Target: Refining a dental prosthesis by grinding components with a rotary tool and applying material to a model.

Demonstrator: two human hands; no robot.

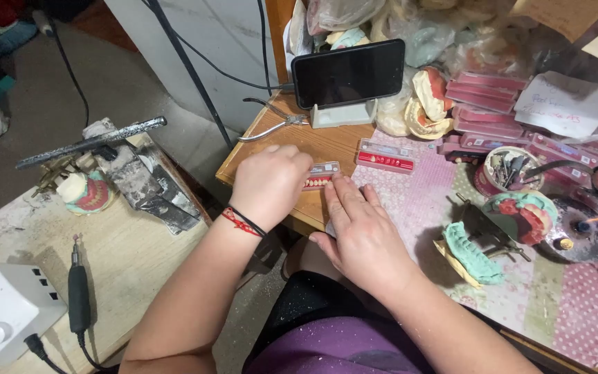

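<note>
Pink tooth strip (322, 176) on wooden board (327, 142), just below phone (349, 72). Left hand (268, 183) curled at strip's left end, covering it; grip itself hidden. Right hand (363, 234) flat, fingers together, fingertips (337, 185) touching strip's right end. Second strip (385, 156) right of phone stand. Pliers (271, 125) left of phone. Plaster casts (427, 100) and pink boxes (486, 90) right of phone. Green model on articulator (500, 235) lower right. Handpiece (78, 294) and white control box (5, 322) far lower left.
</note>
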